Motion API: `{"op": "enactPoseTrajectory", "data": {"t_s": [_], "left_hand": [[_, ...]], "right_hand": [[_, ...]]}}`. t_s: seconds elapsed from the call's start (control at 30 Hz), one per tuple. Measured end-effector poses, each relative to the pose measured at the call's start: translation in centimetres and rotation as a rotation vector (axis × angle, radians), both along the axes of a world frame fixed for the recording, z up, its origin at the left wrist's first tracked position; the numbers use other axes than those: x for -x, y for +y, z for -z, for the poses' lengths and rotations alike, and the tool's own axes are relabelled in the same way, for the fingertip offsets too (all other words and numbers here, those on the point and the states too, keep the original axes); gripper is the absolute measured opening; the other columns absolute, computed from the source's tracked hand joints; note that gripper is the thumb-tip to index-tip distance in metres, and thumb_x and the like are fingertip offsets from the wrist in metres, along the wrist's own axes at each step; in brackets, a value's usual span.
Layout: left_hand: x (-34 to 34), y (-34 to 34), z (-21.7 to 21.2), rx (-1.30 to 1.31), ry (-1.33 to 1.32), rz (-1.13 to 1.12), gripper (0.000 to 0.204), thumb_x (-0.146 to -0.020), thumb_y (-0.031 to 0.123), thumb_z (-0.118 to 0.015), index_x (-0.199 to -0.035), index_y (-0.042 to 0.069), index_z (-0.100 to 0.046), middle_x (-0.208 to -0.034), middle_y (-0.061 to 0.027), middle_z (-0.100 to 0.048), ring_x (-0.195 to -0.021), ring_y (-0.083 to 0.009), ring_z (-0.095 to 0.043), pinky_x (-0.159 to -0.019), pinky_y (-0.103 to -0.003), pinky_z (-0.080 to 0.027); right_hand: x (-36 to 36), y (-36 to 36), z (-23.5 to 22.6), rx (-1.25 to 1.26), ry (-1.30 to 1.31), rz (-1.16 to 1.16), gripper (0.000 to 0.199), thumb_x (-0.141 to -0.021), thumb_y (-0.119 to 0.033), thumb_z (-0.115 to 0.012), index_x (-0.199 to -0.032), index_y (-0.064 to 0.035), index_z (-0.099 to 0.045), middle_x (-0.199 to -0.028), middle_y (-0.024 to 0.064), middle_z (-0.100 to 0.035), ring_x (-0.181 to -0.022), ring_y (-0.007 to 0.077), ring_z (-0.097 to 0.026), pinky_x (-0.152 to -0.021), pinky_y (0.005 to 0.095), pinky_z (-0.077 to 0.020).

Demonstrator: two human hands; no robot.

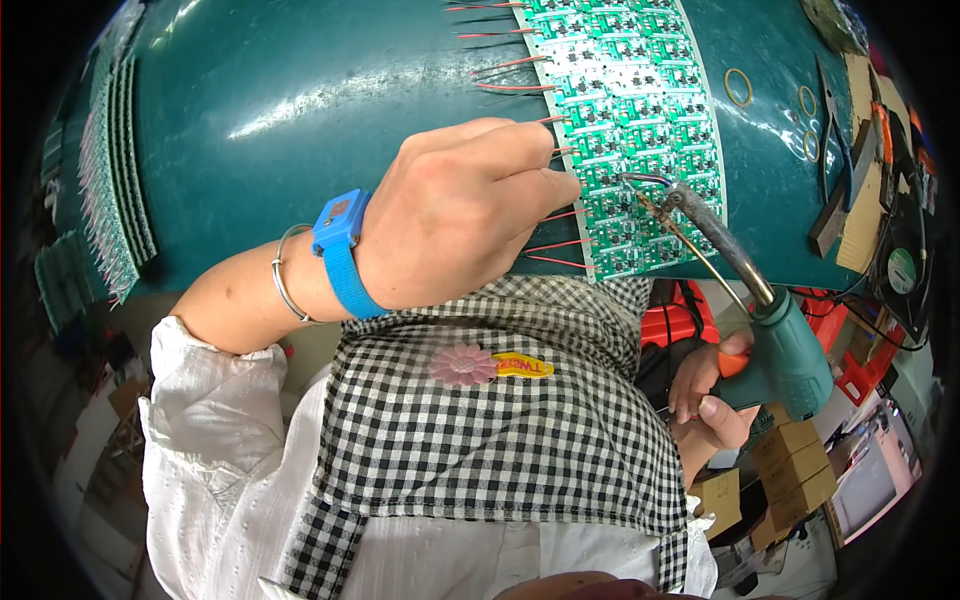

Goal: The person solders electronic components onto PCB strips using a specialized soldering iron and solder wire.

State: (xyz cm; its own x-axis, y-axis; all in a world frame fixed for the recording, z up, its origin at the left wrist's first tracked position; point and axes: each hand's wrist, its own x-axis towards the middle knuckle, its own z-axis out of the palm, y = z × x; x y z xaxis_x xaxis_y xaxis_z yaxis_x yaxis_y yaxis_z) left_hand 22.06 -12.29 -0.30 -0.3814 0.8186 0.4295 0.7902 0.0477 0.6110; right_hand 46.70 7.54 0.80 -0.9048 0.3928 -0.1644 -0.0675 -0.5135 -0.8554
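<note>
A long panel of small green circuit boards [640, 125] lies on the dark green mat, with red and black wires [510, 65] sticking out from its left edge. My left hand [465, 205] is at that edge, thumb and forefinger pinched together on a wire whose red end shows by the fingertips. Below the mat's edge, my right hand [710, 395] is closed around the grip of a teal soldering gun [790, 355]. Its metal barrel slants up to the left, and the bent tip, beside a thin feed tube, is over the boards just right of my left fingertips.
Stacked board panels [125, 180] stand at the far left of the green mat [290, 90]. To the right are rubber bands [738, 88], pliers [836, 145] and a dark bar [842, 205]. Lower down are a red bin [675, 325] and cardboard boxes [795, 470].
</note>
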Motion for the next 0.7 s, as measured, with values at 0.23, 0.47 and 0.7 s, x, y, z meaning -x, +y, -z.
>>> {"op": "enactPoseTrajectory", "data": {"t_s": [0.23,0.47,0.7], "left_hand": [[0.0,0.04,0.07,0.004,-0.01,0.004,0.033,-0.06,-0.011,-0.068,-0.09,0.002,-0.068,-0.068,-0.0058,-0.049,-0.059,-0.0201,-0.054,-0.05,-0.03,-0.044],[0.06,0.27,-0.04,0.008,0.007,0.004,0.032,-0.059,-0.011,-0.068,-0.089,0.001,-0.068,-0.068,-0.0062,-0.052,-0.06,-0.0207,-0.055,-0.05,-0.03,-0.045],[-0.01,-0.44,0.05,0.078,0.136,-0.065,0.025,-0.06,-0.007,-0.07,-0.083,0.003,-0.066,-0.069,-0.0061,-0.058,-0.063,-0.0217,-0.059,-0.052,-0.031,-0.047]], "right_hand": [[-0.28,0.12,0.35,-0.024,0.021,-0.047,0.054,-0.072,-0.002,-0.061,-0.118,0.014,-0.037,-0.055,0.0106,-0.05,-0.042,0.0184,-0.049,-0.039,0.0289,-0.0442],[-0.55,0.53,0.51,-0.031,0.004,-0.059,0.058,-0.071,-0.004,-0.066,-0.121,0.0073,-0.039,-0.058,0.0069,-0.051,-0.04,0.0171,-0.05,-0.04,0.0282,-0.0455],[-0.62,0.38,0.72,-0.021,-0.001,-0.064,0.058,-0.072,-0.004,-0.065,-0.123,0.0065,-0.037,-0.061,0.0067,-0.051,-0.042,0.0167,-0.051,-0.041,0.0285,-0.0463]]}}
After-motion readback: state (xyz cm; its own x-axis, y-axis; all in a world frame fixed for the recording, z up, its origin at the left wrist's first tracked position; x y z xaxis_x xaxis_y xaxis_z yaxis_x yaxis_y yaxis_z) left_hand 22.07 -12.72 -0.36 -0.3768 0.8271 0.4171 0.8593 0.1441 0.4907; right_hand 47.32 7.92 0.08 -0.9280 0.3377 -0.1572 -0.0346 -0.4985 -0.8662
